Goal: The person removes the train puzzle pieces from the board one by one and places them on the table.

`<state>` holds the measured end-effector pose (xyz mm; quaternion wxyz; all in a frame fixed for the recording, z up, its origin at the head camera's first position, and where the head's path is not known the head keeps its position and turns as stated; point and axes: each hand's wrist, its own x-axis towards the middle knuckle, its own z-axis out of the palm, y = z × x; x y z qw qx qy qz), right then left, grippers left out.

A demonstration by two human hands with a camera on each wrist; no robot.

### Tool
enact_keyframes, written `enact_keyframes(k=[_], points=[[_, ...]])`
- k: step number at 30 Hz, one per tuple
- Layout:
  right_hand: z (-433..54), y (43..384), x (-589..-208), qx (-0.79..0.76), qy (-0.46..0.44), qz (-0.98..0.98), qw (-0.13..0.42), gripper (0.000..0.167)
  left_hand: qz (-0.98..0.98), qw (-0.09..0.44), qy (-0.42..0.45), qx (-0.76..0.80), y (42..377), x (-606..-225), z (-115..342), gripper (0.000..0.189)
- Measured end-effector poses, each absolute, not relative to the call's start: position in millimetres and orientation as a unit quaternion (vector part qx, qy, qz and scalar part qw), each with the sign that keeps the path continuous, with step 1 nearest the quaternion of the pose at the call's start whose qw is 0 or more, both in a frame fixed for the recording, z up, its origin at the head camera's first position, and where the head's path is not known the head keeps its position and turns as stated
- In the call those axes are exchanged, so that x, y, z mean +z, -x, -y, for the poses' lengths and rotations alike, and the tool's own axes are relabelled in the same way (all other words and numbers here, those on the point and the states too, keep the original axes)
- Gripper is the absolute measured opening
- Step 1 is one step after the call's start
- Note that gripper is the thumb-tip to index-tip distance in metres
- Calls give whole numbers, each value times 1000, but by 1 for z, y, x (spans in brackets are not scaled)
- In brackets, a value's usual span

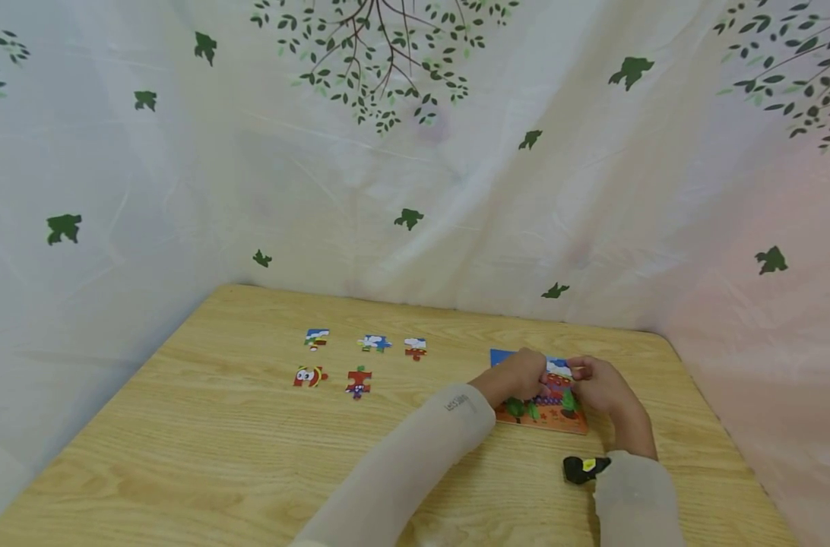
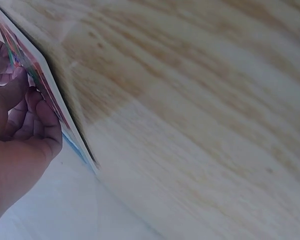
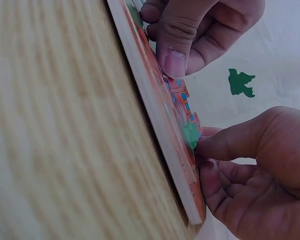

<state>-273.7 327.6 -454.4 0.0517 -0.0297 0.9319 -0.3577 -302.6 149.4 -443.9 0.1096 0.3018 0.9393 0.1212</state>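
Note:
A puzzle board (image 1: 545, 427) with a colourful printed picture lies on the wooden table, toward the right. Over its middle, my left hand (image 1: 522, 374) bends its fingers and pinches one end of a puzzle piece (image 3: 191, 134). This red-orange, blue and green piece stands tilted above the board's surface in the right wrist view. At the board's right edge, my right hand (image 1: 598, 386) pinches the piece's other end between thumb and fingers. The left wrist view shows the left hand (image 2: 27, 122) close against the board, its fingers hiding part of the picture.
Several loose puzzle pieces lie left of the board, among them one with a cartoon face (image 1: 309, 376), a red one (image 1: 359, 382) and a blue-and-white one (image 1: 375, 343). A black strap-like object (image 1: 579, 469) is at the right sleeve. A printed curtain (image 1: 456, 228) hangs behind the table.

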Motion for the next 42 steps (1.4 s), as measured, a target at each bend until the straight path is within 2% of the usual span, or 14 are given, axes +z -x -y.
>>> enact_keyframes(k=[17, 22, 29, 36, 42], points=[[-327, 273, -455, -365, 24, -929, 52, 45, -932, 109, -305, 161, 303, -446, -146, 59], [-329, 270, -454, -386, 43, -919, 67, 45, -931, 107, -309, 161, 303, -446, -145, 59], [-338, 266, -455, -409, 87, -903, 96, 57, -927, 105, -325, 154, 303, -447, -144, 56], [-340, 266, -455, -402, 103, -902, 116, 81, -922, 110, -343, 144, 303, -447, -143, 51], [-336, 266, -452, -374, 107, -915, 109, 82, -921, 99, -354, 126, 301, -446, -143, 40]])
